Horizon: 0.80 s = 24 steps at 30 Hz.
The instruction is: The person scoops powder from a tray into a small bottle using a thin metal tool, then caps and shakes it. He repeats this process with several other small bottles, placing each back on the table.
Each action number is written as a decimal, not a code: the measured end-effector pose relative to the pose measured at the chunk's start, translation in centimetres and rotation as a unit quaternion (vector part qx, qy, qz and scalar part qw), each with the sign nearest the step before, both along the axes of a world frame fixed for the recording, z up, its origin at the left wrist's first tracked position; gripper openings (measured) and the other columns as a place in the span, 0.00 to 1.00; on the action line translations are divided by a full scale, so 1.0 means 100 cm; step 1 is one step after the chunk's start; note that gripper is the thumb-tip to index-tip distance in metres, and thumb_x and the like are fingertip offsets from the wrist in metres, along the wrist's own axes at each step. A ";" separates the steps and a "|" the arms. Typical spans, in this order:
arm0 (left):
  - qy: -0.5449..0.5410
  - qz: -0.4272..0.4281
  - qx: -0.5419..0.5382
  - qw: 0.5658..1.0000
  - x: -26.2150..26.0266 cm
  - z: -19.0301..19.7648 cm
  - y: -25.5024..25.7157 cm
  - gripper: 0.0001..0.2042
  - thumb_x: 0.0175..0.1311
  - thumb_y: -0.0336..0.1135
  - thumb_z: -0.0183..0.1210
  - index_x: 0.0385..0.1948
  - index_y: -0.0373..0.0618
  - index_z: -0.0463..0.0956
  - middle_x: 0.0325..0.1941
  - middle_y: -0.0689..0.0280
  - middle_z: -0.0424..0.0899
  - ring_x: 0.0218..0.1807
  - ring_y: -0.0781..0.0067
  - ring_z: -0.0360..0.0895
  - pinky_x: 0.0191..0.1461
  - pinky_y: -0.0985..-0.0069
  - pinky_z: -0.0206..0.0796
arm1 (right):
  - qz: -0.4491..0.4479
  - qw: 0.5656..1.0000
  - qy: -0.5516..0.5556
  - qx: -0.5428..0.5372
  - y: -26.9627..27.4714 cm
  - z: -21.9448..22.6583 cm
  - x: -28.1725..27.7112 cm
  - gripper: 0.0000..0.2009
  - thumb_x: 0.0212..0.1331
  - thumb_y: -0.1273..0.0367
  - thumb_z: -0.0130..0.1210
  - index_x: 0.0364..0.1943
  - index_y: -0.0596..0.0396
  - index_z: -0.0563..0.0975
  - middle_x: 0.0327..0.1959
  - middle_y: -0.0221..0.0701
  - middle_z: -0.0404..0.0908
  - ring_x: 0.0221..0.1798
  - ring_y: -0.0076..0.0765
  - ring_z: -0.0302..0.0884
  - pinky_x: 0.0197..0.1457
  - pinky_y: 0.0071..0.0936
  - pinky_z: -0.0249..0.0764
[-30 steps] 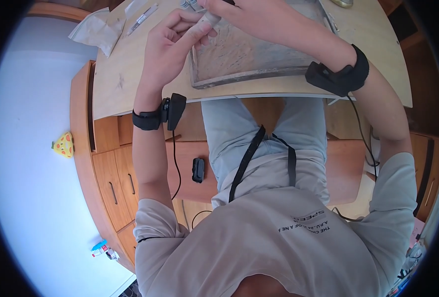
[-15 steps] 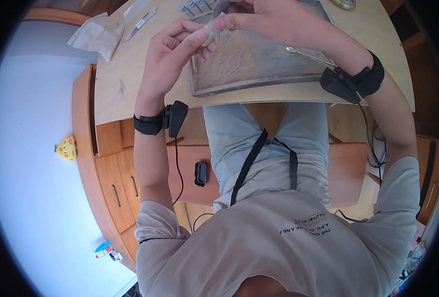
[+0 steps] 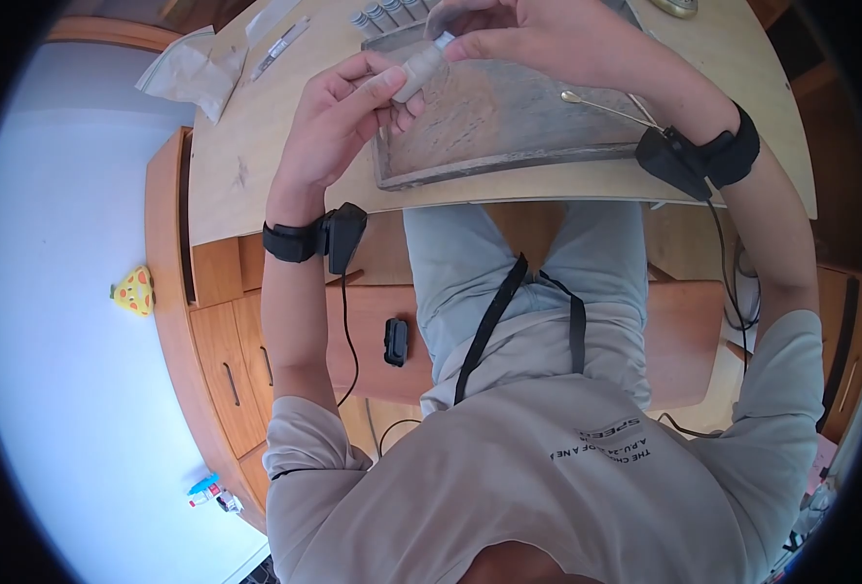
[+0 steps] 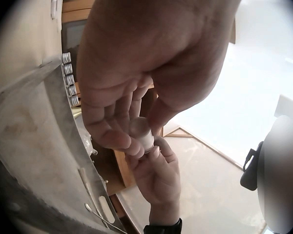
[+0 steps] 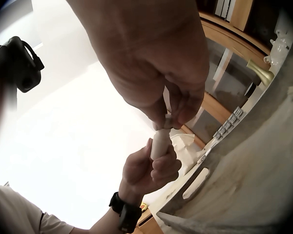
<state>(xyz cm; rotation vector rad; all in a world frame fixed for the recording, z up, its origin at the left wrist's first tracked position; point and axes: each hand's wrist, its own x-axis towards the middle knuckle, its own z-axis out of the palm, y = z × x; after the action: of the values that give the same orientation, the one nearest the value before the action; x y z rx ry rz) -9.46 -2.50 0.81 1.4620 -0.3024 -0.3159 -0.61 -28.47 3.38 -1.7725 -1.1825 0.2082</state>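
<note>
Pale wood makes the table (image 3: 241, 146), with a dusty gray tray (image 3: 519, 112) on it. Up near the tray's left side, the left hand (image 3: 339, 112) grips a small bottle (image 3: 424, 68); the right hand (image 3: 543, 41) pinches its top. Brown cupboards (image 3: 215, 341) stand beside the light blue wall (image 3: 56, 292).

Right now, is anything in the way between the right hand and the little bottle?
No, nothing visible stands between them: the right hand pinches the top of the little bottle, while the left hand holds its body.
</note>
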 end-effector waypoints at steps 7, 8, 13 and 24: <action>-0.082 0.089 0.279 0.953 -0.002 0.007 0.001 0.10 0.74 0.37 0.58 0.44 0.38 0.79 0.33 0.68 0.83 0.33 0.82 0.74 0.41 0.79 0.67 | -0.083 0.996 -0.041 0.004 -0.040 0.017 0.014 0.15 0.62 0.70 0.64 0.48 0.66 0.82 0.41 0.41 0.87 0.42 0.32 0.83 0.49 0.28 0.79; -0.097 0.092 0.317 0.939 -0.002 0.008 0.001 0.10 0.73 0.37 0.59 0.44 0.38 0.80 0.32 0.69 0.83 0.33 0.83 0.74 0.41 0.80 0.67 | -0.089 0.996 -0.031 -0.005 -0.047 0.019 0.017 0.14 0.62 0.70 0.64 0.48 0.66 0.82 0.40 0.40 0.87 0.42 0.31 0.83 0.49 0.27 0.79; -0.171 0.085 0.478 0.857 0.004 0.015 -0.004 0.12 0.70 0.38 0.63 0.44 0.38 0.81 0.28 0.72 0.81 0.31 0.84 0.73 0.39 0.82 0.65 | -0.116 0.993 -0.026 0.009 -0.079 0.012 0.032 0.13 0.65 0.71 0.62 0.49 0.66 0.81 0.40 0.35 0.85 0.44 0.28 0.82 0.50 0.26 0.78; -0.209 -0.038 0.560 0.801 0.032 0.032 -0.011 0.10 0.63 0.32 0.67 0.39 0.39 0.77 0.24 0.72 0.75 0.29 0.82 0.68 0.35 0.80 0.63 | -0.345 0.925 -0.111 -0.112 -0.188 -0.058 -0.007 0.12 0.66 0.63 0.58 0.39 0.61 0.83 0.33 0.39 0.85 0.38 0.38 0.83 0.44 0.32 0.76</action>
<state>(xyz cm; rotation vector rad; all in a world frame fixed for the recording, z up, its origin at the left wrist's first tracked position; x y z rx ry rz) -6.21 -3.57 4.05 2.7205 -0.5830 -0.2279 -1.34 -47.25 -2.42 -2.3507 -0.6291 -0.2943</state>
